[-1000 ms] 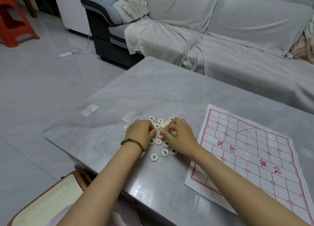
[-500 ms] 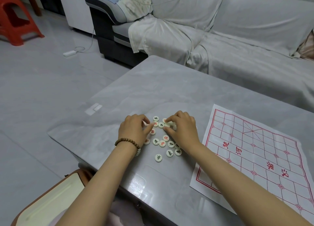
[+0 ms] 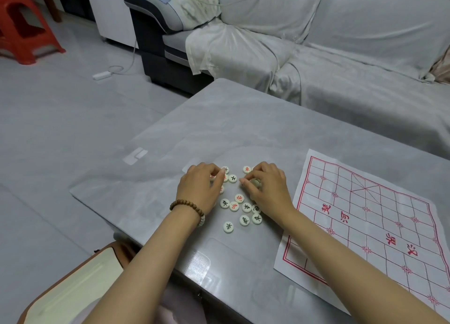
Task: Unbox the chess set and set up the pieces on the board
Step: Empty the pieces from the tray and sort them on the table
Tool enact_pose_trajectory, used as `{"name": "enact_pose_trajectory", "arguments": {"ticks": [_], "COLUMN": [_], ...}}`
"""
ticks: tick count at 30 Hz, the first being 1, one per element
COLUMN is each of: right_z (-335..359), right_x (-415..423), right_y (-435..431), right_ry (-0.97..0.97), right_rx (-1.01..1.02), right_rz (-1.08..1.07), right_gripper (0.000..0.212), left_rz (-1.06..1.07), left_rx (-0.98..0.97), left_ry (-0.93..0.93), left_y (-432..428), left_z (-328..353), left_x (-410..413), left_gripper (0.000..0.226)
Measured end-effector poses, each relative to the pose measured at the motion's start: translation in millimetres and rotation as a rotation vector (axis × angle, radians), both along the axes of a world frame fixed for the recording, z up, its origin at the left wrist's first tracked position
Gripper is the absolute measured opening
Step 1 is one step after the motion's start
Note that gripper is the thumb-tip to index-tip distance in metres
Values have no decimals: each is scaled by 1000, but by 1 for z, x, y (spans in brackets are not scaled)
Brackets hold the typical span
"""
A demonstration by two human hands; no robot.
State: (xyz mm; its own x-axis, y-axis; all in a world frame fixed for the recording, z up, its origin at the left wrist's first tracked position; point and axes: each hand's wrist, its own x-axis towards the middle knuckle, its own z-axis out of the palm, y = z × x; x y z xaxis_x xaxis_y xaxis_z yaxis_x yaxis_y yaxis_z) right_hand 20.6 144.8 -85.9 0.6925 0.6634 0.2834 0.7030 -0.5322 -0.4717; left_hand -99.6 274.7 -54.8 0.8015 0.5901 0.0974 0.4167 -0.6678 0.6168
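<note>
Several round white chess pieces [image 3: 234, 205] with red or black characters lie loose on the grey table [image 3: 243, 119], left of the paper board [image 3: 379, 216], a white sheet with a red grid. No piece stands on the board. My left hand [image 3: 199, 189], with a bead bracelet on its wrist, has curled fingers pinching a piece at the pile's left edge. My right hand [image 3: 265, 189] pinches a white piece at the pile's right side. Both hands hide some pieces beneath them.
A grey covered sofa [image 3: 341, 55] runs along the table's far side. A red plastic stool [image 3: 22, 23] stands on the floor at far left. A brown and cream chair seat [image 3: 73, 289] sits below the table's near edge.
Both hands have drawn slightly apart over the pile, uncovering a few pieces between them. The camera view has shifted a little.
</note>
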Motion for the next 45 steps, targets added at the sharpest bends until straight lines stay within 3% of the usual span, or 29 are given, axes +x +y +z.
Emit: {"name": "enact_pose_trajectory", "arguments": {"ticks": [6, 11, 15, 20, 33, 39, 45], "right_z": [-3, 1, -1, 1, 0, 3, 2], "right_x": [0, 10, 10, 6, -3, 6, 19], "right_y": [4, -18, -32, -25, -1, -13, -25], "right_ry": [46, 107, 86, 37, 14, 12, 33], "right_rx": [17, 134, 78, 20, -58, 98, 0], "right_rz": [-65, -132, -107, -106, -94, -149, -170], "right_gripper": [21, 16, 18, 22, 19, 9, 21], "left_rz": [-79, -293, -445, -362, -347, -365, -386], "left_rx": [19, 55, 62, 134, 72, 74, 169], "left_ry": [29, 57, 179, 195, 109, 113, 73], "left_y": [-8, -19, -32, -28, -26, -26, -19], "left_z": [-2, -3, -10, -7, -7, -11, -20], "left_x": [6, 11, 10, 6, 8, 13, 27], "left_gripper": [33, 38, 47, 46, 43, 43, 50]}}
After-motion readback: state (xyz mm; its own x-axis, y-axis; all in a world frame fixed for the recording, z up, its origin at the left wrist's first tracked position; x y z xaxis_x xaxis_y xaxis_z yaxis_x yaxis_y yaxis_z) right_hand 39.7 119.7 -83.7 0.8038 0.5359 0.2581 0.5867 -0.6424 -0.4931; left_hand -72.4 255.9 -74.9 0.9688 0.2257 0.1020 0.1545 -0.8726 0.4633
